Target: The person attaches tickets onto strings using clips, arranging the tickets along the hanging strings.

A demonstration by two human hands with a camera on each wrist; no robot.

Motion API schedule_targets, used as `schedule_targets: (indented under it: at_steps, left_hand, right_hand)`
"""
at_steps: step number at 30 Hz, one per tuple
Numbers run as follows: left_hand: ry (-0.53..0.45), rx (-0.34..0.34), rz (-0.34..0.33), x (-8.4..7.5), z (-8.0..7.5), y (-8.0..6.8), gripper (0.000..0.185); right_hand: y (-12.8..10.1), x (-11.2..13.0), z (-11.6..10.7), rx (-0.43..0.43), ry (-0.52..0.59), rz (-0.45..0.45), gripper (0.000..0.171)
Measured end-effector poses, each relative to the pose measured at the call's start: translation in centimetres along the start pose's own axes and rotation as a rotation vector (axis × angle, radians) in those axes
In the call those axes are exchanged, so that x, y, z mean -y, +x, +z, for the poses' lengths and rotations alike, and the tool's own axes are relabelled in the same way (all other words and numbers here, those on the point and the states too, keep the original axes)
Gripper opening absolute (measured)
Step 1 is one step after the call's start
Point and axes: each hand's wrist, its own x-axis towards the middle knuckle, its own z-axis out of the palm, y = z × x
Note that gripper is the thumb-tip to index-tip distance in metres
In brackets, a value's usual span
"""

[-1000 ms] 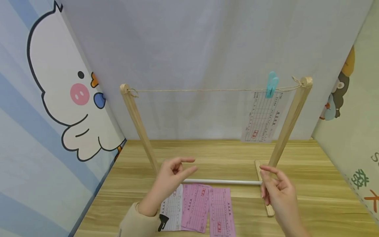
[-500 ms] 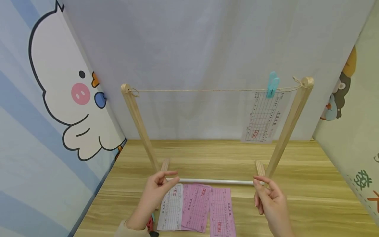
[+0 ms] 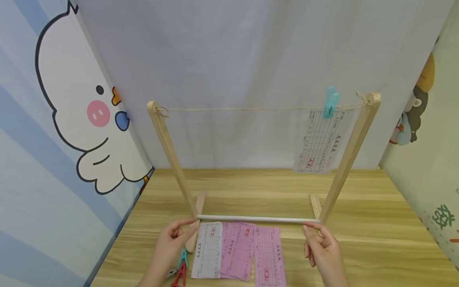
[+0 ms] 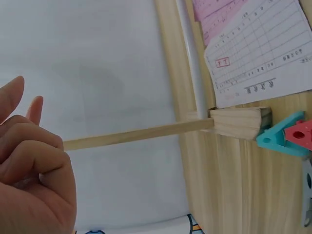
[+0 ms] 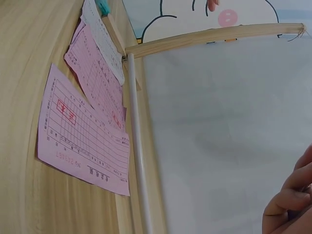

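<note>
In the head view my left hand [image 3: 171, 244] is over the table left of the paper slips, thumb and index finger extended, the other fingers loosely bent, holding nothing. My right hand [image 3: 324, 250] is to the right of the slips in a similar pose, also holding nothing. A white printed slip [image 3: 208, 251], a pink slip [image 3: 238, 252] overlapping others, and another pink slip [image 3: 269, 255] lie between the hands. Beside my left wrist are a red clothespin [image 3: 180, 273] and a teal clothespin [image 3: 183, 256]. A blue clothespin [image 3: 330, 104] clips a hanging slip [image 3: 319, 143] to the string [image 3: 247, 109].
The wooden frame's left post [image 3: 172, 159] and right post [image 3: 349, 159] carry the string. A white rod [image 3: 258, 219] joins them low down, behind the slips. A grey clothespin [image 4: 307, 183] lies near the red one. Behind hangs a pale curtain [image 3: 233, 59].
Both hands have come down towards the front, the left one also moving left. The clothespins and the frame's left foot have become visible. The hanging slip stays in place.
</note>
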Motion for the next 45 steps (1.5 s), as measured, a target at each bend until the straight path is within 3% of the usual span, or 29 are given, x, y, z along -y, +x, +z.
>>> schedule_targets:
  at_steps: [9,15,20,27,37,45]
  left_hand:
    - [0.100,-0.050,-0.047,3.2,-1.0,0.1,0.035]
    - [0.163,-0.047,-0.084,5.4,-1.2,0.2,0.035]
    - [0.172,-0.051,-0.113,6.8,-0.9,0.1,0.037]
    - [0.147,0.012,-0.192,8.7,-0.2,-0.3,0.046]
    - [0.199,-0.010,-0.180,10.2,-0.2,-0.2,0.041]
    - [0.237,0.003,-0.196,11.4,-0.1,0.1,0.046]
  right_hand:
    - [-0.4,-2.1,0.5,0.037,-0.040,0.071,0.015]
    - [-1.0,-3.2,1.1,0.063,-0.087,0.104,0.012]
    - [-1.0,-3.8,1.2,0.088,-0.112,0.136,0.033]
    - [-1.0,-4.9,1.5,0.096,-0.135,0.198,0.035]
    - [-0.5,-6.4,1.4,0.104,-0.161,0.293,0.039]
    - [-0.1,-8.2,1.5,0.161,-0.146,0.288,0.040]
